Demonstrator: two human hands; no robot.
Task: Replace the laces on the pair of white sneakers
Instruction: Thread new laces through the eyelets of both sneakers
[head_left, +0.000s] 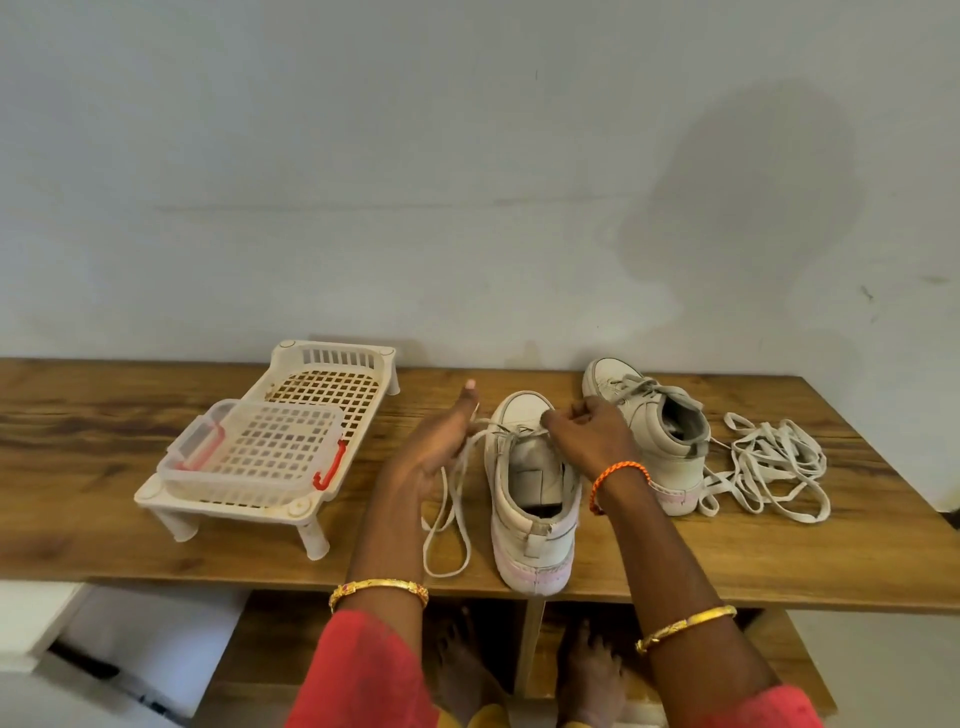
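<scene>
Near sneaker (530, 483): on bench (727, 561), front centre, toe toward wall.
Left grip (441, 441): fingers curled round lace (447, 519).
Right grip (587, 431): pinching lace at the lowest eyelets.
Far sneaker (649, 426): behind, still laced.
Loose laces (769, 467): heaped at right.
Risk: uneven pull could leave unequal lace ends; trailing loop near bench edge may snag.

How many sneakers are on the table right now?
2: the near sneaker sits between both hands at the table's front edge, and the far sneaker stands right of it, near the wall.
</scene>
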